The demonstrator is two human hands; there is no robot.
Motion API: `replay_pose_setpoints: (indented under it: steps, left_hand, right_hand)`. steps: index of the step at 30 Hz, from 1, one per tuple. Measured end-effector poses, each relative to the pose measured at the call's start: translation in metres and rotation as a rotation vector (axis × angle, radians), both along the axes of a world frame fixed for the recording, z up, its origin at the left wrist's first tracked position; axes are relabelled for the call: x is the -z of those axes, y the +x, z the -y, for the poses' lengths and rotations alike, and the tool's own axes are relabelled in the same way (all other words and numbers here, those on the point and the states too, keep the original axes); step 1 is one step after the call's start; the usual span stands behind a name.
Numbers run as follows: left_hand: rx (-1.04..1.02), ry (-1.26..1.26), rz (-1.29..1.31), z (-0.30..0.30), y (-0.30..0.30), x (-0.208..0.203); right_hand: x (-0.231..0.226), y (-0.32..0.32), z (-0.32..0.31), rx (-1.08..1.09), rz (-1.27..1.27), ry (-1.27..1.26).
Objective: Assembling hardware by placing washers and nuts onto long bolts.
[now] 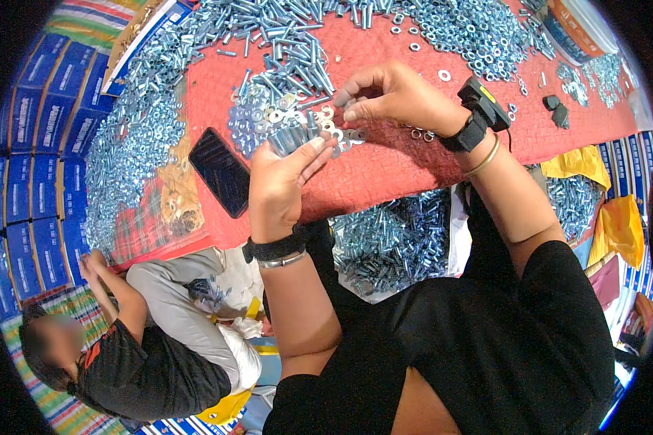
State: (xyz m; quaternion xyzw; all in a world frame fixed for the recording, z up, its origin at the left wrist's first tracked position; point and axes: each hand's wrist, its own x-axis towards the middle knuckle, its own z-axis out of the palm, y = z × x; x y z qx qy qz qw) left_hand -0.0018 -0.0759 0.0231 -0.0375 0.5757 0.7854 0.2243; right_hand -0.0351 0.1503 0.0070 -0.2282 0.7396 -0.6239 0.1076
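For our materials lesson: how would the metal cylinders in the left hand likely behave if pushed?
The metal cylinders would probably roll if laid down, being round-sided. They look stiff, judging by their straight metallic walls. Their shiny surfaces suggest they may be slippery.

left hand (277, 185): upright, gripping | right hand (405, 100): pointing left, loosely curled

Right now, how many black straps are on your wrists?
2: the left strap, around the wrist by the left hand, and the right strap, around the wrist by the right hand.
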Motion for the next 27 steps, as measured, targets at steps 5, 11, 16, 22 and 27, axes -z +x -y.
replay_pose_setpoints:
  steps: [5,11,16,22,27]
  left_hand:
    - [0.094,0.018,-0.026,-0.006,0.003,0.004]
    - [0.124,0.012,-0.030,-0.009,0.003,0.007]
    - [0.092,0.040,-0.020,-0.010,0.004,0.005]
    - [0.047,0.006,-0.029,-0.003,0.005,0.000]
    - [0.016,-0.026,-0.027,-0.001,0.002,0.004]
  right_hand:
    - [-0.012,0.002,0.009,0.037,-0.108,-0.055]
    - [-0.011,0.004,0.017,-0.013,-0.134,0.034]
    - [-0.008,0.008,0.024,0.041,-0.118,0.059]
    - [-0.003,-0.001,0.009,0.081,-0.190,0.250]
    - [0.016,0.012,0.016,0.120,-0.258,0.639]
